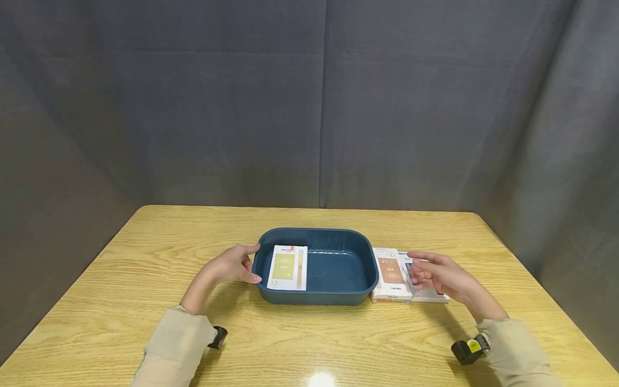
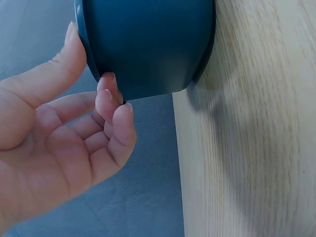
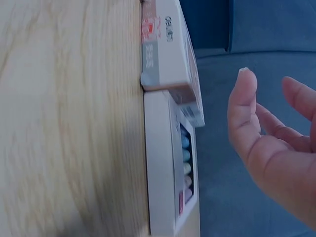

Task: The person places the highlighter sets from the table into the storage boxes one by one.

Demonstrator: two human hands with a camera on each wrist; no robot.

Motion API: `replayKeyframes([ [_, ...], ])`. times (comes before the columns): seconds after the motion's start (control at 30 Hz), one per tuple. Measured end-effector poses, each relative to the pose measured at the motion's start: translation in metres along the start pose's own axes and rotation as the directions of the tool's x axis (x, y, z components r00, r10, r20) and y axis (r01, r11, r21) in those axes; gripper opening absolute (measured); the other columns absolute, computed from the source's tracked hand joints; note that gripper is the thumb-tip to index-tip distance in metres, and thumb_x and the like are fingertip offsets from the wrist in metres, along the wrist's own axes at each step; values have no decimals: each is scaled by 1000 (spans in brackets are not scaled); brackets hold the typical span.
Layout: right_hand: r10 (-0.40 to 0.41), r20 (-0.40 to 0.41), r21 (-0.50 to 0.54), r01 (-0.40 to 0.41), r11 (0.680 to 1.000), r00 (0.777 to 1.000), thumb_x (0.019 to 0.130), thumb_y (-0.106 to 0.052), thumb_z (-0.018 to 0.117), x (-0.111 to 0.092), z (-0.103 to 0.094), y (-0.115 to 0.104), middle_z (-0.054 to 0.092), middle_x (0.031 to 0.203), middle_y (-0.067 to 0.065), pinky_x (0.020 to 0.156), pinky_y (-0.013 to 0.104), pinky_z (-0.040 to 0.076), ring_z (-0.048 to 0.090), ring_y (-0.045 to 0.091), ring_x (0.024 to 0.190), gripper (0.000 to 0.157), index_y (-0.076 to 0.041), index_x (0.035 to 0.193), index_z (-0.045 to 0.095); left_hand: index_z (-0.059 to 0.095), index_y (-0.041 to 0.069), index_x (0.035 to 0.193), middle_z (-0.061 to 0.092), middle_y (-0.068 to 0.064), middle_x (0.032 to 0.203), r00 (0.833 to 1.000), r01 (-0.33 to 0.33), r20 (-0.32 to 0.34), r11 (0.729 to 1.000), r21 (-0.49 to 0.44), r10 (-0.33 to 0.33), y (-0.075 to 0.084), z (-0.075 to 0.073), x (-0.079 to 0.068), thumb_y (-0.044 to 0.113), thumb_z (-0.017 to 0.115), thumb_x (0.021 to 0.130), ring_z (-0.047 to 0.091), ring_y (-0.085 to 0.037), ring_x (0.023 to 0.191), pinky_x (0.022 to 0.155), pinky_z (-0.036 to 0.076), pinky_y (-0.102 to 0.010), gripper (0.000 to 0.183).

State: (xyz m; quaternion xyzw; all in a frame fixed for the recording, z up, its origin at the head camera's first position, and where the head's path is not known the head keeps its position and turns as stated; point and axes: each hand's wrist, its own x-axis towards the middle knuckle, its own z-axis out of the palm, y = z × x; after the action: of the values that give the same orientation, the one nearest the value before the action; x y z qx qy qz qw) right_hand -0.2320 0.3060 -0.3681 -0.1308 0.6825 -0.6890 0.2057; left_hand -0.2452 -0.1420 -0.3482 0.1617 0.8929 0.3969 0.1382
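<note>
A dark blue plastic basin (image 1: 338, 271) sits mid-table. My left hand (image 1: 234, 264) grips its left rim, thumb over the edge and fingers curled below in the left wrist view, where the basin's end wall (image 2: 148, 49) shows. Inside at the left lies a white box with a green panel (image 1: 287, 269). Just right of the basin is a white box with a brown panel (image 1: 390, 271). Beside it lies a flat white box (image 3: 163, 168) whose window shows several coloured sticks. My right hand (image 1: 447, 277) hovers over these two boxes, fingers loosely bent, holding nothing.
The wooden table (image 1: 300, 344) has its far edge a little behind the basin. Grey curtains (image 1: 232, 123) hang behind and at both sides. A black camera device is strapped at each wrist, the right one (image 1: 469, 350) low over the table.
</note>
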Motion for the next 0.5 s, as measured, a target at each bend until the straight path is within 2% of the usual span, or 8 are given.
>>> replayKeyframes([
  [0.3, 6, -14, -42, -6, 999, 1000, 94, -8, 44, -12, -15, -3, 60, 89, 5, 67, 29, 50, 59, 14, 75, 40, 12, 126, 33, 29, -13, 133, 45, -5, 62, 1000, 17, 2, 1000, 20, -17, 2, 1, 0, -1, 73, 71, 40, -14, 56, 52, 35, -25, 77],
  [0.5, 44, -41, -105, -48, 993, 998, 94, -9, 44, -17, -23, -2, 58, 90, 4, 66, 30, 49, 58, 15, 77, 51, 21, 128, 20, 29, -14, 132, 44, -6, 62, 1000, 13, 2, 1000, 23, -13, 3, 1, -1, 0, 73, 71, 39, -14, 56, 52, 34, -25, 77],
])
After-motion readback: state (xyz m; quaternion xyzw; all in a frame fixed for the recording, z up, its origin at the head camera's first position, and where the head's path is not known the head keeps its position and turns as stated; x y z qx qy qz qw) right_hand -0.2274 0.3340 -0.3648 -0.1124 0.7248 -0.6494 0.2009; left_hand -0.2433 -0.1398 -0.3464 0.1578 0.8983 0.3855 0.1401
